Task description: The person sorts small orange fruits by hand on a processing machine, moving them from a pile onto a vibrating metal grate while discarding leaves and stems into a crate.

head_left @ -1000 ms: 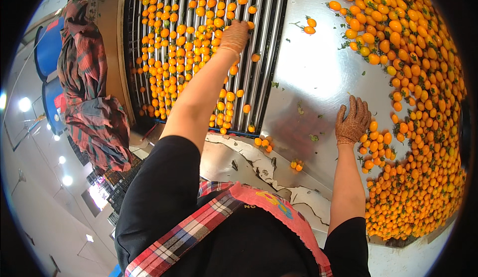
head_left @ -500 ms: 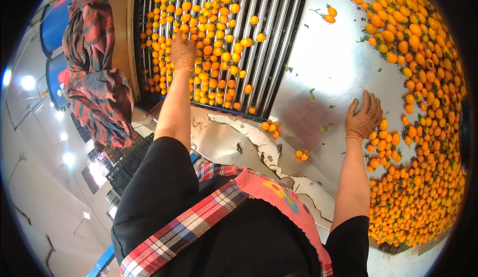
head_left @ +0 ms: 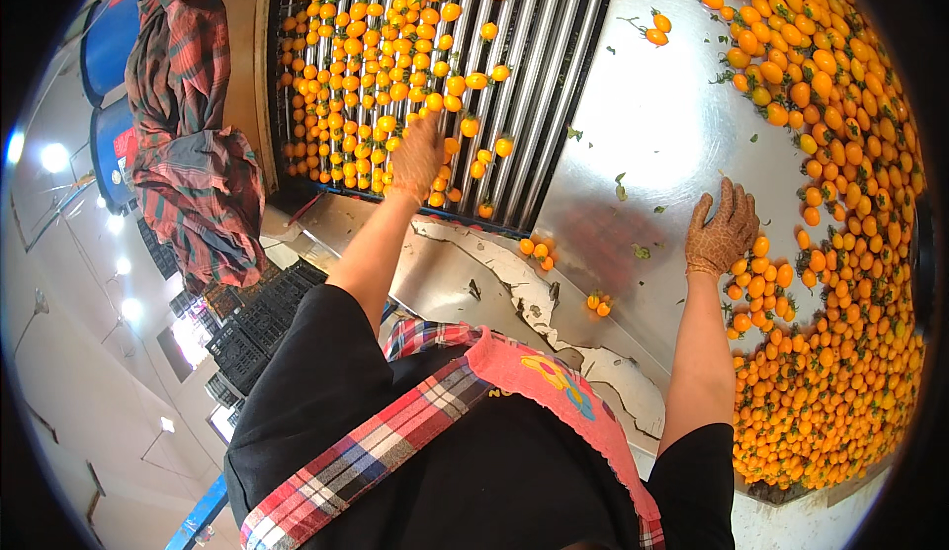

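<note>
My left hand (head_left: 417, 160), in a brown patterned glove, reaches over the near part of a metal roller conveyor (head_left: 539, 76). Its fingers point down among small orange-yellow cherry tomatoes (head_left: 371, 66) spread over the rollers. They are blurred, and whether they grip a tomato is hidden. My right hand (head_left: 724, 229), gloved alike, rests flat with fingers apart on a shiny metal table (head_left: 633, 135). Beside it lies a small cluster of tomatoes (head_left: 761, 283). A large heap of tomatoes (head_left: 840, 392), many with green stems, curves along the table's right side.
Torn white sheeting (head_left: 524, 293) lies along the near edge, with a few loose tomatoes (head_left: 537, 252) beside it. Dark red plaid cloth (head_left: 188, 155) hangs at the left by blue drums (head_left: 111, 46). Black crates (head_left: 257, 323) are stacked beyond my left arm.
My left hand has moved right and nearer over the rollers. Tomatoes on the conveyor have shifted. My right hand stays in the same place on the table.
</note>
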{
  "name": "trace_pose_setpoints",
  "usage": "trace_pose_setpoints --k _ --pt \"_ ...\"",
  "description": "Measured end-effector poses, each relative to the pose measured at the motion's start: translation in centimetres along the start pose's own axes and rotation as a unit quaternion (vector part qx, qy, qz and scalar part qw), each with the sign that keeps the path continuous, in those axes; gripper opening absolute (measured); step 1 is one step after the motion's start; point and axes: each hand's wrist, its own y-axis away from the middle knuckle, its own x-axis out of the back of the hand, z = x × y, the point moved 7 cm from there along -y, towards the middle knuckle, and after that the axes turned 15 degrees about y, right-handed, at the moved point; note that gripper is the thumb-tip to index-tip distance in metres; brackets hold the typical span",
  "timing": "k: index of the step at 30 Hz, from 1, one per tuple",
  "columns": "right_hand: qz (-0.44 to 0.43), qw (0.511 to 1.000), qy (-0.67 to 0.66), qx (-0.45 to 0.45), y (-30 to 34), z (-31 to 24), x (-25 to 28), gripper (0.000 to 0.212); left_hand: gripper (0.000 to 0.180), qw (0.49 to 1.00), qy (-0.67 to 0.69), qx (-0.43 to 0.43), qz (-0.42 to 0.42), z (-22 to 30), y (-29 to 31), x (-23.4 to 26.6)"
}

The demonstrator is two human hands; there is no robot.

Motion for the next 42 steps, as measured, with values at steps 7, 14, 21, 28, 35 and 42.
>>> trace_pose_setpoints --k 7,14,21,28,35,42 --pt "-0.001 1.0 -0.001 0.011 -0.4 -0.4 0.5 0.039 0.033 0.993 -0.009 0.119 0.016 -1.7 -10.7 0.9" --pt "-0.024 1.0 0.008 0.009 -0.9 -0.6 0.9 0.036 0.048 0.969 0.106 0.222 0.021 -5.0 -10.6 0.9" --pt "0.001 1.0 0.009 0.008 -0.7 -0.6 1.0 0.036 0.027 0.82 0.539 0.19 0.016 -3.7 -6.3 2.1" --pt "-0.004 1.0 0.019 0.015 -0.7 -0.6 1.0 0.034 0.024 0.313 0.934 0.149 0.092 -12.0 -0.6 2.2" --pt "-0.02 1.0 0.007 0.018 -0.8 -0.7 0.7 0.036 0.044 0.823 0.441 0.266 0.241 -20.1 -3.3 8.5" --pt "-0.012 0.999 0.022 0.024 -0.5 -0.5 0.5 0.037 0.094 0.977 0.128 0.147 0.083 -10.0 -1.3 0.0"
